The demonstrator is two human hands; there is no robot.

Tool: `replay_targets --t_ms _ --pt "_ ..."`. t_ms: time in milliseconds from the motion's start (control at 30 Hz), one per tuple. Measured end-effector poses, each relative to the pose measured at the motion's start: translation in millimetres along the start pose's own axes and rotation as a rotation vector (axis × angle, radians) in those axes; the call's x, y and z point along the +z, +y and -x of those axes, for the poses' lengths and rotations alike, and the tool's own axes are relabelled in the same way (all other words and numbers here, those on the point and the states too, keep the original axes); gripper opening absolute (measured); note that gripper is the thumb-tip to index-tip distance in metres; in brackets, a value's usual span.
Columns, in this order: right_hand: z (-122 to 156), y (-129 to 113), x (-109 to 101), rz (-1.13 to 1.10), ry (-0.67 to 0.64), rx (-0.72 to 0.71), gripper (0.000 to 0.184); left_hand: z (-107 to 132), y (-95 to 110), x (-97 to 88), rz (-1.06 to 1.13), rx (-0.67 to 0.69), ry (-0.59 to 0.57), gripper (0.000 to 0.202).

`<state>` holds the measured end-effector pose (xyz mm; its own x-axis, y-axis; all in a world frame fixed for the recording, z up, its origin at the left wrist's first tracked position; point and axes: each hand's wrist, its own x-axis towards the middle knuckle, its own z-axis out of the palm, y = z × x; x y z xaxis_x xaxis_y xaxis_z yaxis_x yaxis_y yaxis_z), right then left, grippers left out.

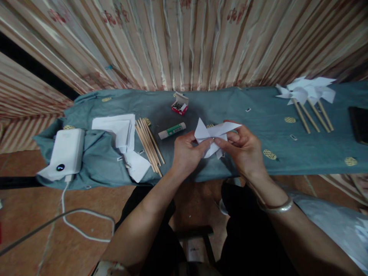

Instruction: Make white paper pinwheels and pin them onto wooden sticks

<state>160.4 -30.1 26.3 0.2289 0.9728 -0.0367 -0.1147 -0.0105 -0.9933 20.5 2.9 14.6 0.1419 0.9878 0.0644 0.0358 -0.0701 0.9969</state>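
A white paper pinwheel is held between my two hands above the cloth. My left hand grips its left side, thumb at the centre. My right hand pinches the right side, its thumb tip also near the centre, where a small shiny pin head shows. The fingers behind the paper are partly hidden. To the left of my left hand lie a glue stick with a green label and a bundle of wooden sticks. Farther back stands an open red box of thumbtacks.
Finished pinwheels on sticks lie at the right, near a dark object at the edge. White paper sheets lie at the left, beside a white power bank with a cable. A pleated curtain hangs behind the cloth-covered table.
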Motion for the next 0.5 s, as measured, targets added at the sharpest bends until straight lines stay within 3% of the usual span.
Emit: replay_targets --t_ms 500 --pt "-0.5 -1.4 4.3 -0.042 0.012 0.012 0.047 0.1 3.3 -2.4 -0.075 0.053 0.010 0.009"
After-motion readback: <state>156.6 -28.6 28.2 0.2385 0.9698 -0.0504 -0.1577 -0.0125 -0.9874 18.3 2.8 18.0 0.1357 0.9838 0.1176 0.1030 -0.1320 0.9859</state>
